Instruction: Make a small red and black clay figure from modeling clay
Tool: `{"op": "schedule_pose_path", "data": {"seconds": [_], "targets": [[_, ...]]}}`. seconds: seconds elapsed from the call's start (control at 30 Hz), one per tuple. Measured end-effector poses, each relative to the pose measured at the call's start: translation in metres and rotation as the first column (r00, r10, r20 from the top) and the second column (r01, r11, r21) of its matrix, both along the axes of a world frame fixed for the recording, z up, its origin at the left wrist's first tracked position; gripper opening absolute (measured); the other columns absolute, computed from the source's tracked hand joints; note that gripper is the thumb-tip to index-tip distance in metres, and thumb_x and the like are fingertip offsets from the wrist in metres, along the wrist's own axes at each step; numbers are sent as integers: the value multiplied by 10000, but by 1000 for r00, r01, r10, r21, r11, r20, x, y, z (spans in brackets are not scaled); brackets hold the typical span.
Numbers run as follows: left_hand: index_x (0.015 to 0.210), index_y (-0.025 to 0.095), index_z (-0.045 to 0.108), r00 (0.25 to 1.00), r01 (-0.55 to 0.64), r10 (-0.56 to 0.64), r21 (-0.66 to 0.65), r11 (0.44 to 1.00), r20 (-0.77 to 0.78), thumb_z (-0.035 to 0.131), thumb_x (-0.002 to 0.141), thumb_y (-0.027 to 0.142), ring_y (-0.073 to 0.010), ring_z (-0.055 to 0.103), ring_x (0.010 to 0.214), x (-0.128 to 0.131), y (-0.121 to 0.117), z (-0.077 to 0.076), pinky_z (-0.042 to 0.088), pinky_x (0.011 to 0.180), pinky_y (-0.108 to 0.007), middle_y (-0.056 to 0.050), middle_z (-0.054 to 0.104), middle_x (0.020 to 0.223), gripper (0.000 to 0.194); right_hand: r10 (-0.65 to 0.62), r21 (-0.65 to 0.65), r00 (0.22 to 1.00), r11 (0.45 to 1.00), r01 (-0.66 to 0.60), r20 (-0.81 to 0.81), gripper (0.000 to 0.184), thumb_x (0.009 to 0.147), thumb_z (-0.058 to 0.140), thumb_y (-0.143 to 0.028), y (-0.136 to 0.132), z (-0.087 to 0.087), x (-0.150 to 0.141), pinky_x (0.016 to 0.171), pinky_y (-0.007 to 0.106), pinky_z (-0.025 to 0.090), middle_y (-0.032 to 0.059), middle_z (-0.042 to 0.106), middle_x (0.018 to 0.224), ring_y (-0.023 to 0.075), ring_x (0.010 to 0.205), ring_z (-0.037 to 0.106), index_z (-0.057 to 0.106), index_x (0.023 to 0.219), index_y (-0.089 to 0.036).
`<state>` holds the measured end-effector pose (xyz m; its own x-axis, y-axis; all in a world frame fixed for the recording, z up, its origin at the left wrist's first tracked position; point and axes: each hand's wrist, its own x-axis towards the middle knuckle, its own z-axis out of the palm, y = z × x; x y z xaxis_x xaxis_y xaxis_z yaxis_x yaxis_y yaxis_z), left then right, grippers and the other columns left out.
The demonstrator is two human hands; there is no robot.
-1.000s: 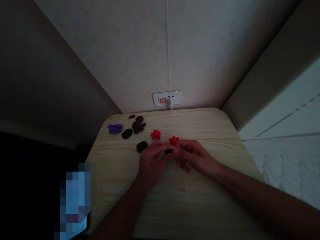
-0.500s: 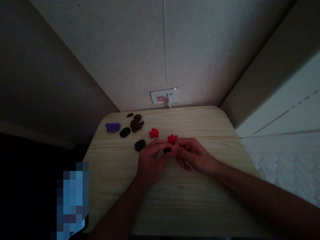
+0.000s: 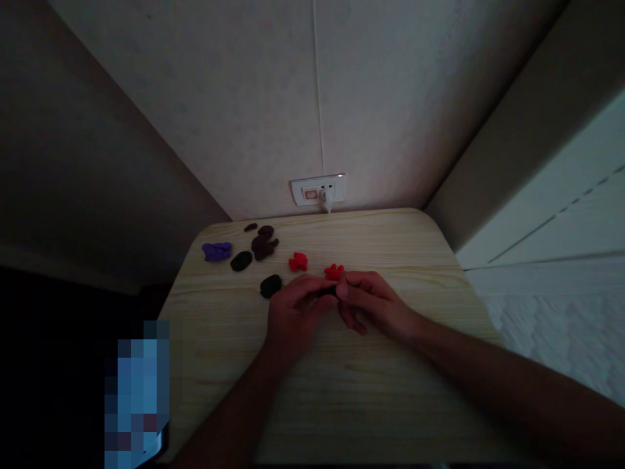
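Between my two hands is a small black lump of what looks like modelling clay (image 3: 328, 292). My left hand (image 3: 295, 312) is closed on its left side, thumb below and fingers above. My right hand (image 3: 374, 301) pinches its right end with thumb and forefinger, the other fingers curled beneath. Just beyond the fingertips lies a red clay piece with several knobs (image 3: 334, 270), partly covered by my right hand. A second red clay piece (image 3: 298, 262) rests to its left. Beside my left hand sits a rounded black clay lump (image 3: 270, 286).
Another black lump (image 3: 241, 261), a brown clay figure (image 3: 263, 245), a small brown piece (image 3: 250, 227) and a purple clay lump (image 3: 217, 251) lie at the back left of the wooden table (image 3: 361, 404). A wall socket with a plug (image 3: 318, 191) is behind. A pixelated bluish patch (image 3: 139, 391) covers the lower left.
The whole view has shifted slightly. My fingers have closed a little further around the black clay, so less of it shows. The other pieces keep their places on the table.
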<state>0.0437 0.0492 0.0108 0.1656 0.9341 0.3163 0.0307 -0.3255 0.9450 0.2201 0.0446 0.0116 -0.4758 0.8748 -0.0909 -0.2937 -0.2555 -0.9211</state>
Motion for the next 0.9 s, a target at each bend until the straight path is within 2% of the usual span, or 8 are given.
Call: {"op": "schedule_pose_path", "data": {"seconds": [0.1,0.23,0.37,0.67,0.8,0.9], "targets": [[964,239,832,1000,-15,15,27,1000,-6,781,850,268,-188,726,822,0,1,0,597,758,-289,-56,788,885,128,9,7,999,1000,-9,-53,391,898,687,-527,0,0,-1,361,191,377,-30,613,553,87,391,502,566,771,-178],[1033,262,827,1000,1,0,72,997,-20,763,867,251,-187,726,860,-4,0,-3,602,747,-280,-60,788,952,178,-6,64,1000,998,6,4,382,940,644,-524,-3,1,-3,365,186,356,-36,606,565,76,386,482,564,806,-176],[1095,265,817,999,16,-15,19,1000,-31,748,876,250,-182,721,819,-7,-1,-3,603,681,-269,-76,777,1016,230,-24,55,1000,998,25,-9,375,947,632,-516,-3,-2,-3,378,194,358,-34,602,573,79,393,486,569,807,-173],[1012,242,830,1000,7,-6,5,1000,-29,761,862,225,-149,682,674,-6,-1,-2,574,634,-259,-39,757,827,166,-42,143,995,989,29,88,430,952,603,-588,-3,-1,-7,360,184,319,-60,545,531,67,372,431,600,838,-173],[1009,232,826,1000,22,-22,-20,1000,-3,757,866,230,-147,675,677,-4,-1,-3,567,645,-262,-41,755,844,158,-47,132,996,990,37,70,432,939,632,-570,-1,-3,-5,374,186,328,-56,539,524,69,385,440,601,782,-169],[1007,238,825,1000,13,-13,-23,1000,1,757,868,231,-172,702,792,-1,-1,-2,575,729,-277,-53,771,915,155,-37,97,999,995,36,15,456,936,626,-582,1,-6,-4,379,195,346,-44,547,521,81,400,460,576,739,-174]]}}
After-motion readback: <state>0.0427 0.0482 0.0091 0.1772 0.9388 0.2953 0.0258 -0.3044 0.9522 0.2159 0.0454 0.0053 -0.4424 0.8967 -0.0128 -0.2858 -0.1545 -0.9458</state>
